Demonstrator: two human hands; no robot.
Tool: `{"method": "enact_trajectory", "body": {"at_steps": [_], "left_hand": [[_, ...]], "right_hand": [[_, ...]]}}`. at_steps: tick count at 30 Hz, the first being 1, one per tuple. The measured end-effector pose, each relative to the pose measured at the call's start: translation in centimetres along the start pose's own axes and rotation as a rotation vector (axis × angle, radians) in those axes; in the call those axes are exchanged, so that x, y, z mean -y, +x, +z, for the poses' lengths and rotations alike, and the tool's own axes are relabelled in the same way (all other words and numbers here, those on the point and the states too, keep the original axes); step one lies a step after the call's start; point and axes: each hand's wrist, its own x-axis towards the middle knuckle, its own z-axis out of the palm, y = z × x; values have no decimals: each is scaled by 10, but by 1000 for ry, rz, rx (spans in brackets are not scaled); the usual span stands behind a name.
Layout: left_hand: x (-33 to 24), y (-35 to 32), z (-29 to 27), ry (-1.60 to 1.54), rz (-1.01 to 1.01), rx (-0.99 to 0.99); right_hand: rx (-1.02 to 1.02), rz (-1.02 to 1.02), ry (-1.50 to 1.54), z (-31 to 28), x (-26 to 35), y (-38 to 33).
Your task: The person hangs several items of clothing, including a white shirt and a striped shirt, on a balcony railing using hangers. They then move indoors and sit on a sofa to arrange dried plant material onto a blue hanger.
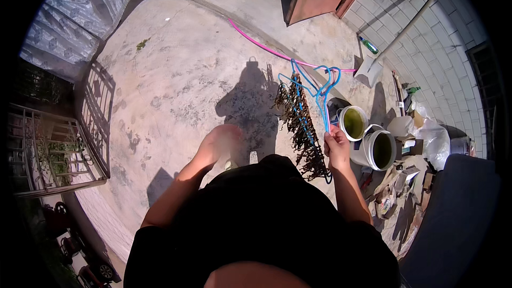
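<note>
My right hand (pixel 338 149) is closed around blue clothes hangers (pixel 326 98), gripping them low on the frame with their hooks pointing away from me. Brown, shrivelled, leafy strands (pixel 303 128) hang thickly along the hangers, just left of that hand. My left hand (pixel 223 141) is lifted in front of my body, apart from the hangers. Motion smears its fingers, so their pose and anything in them cannot be made out.
Two white buckets of greenish liquid (pixel 353 122) (pixel 382 150) stand right of my right hand, near clutter and plastic bags (pixel 434 141). A pink hose (pixel 256 42) crosses the concrete ahead. A shovel (pixel 368 71) leans on the brick wall; a metal railing (pixel 53 149) stands left.
</note>
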Motion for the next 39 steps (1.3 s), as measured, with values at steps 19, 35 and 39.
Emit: {"method": "enact_trajectory", "body": {"at_steps": [19,35,39], "left_hand": [[-245,493,-197,-180,18,-55],[-385,943,-304,-680,-152,234],[-419,1042,-297,-682,-179,365]], "right_hand": [[460,-41,-55,323,179,504],[425,-46,-181,415,288,879],[222,-177,-190,390,310,962]]}}
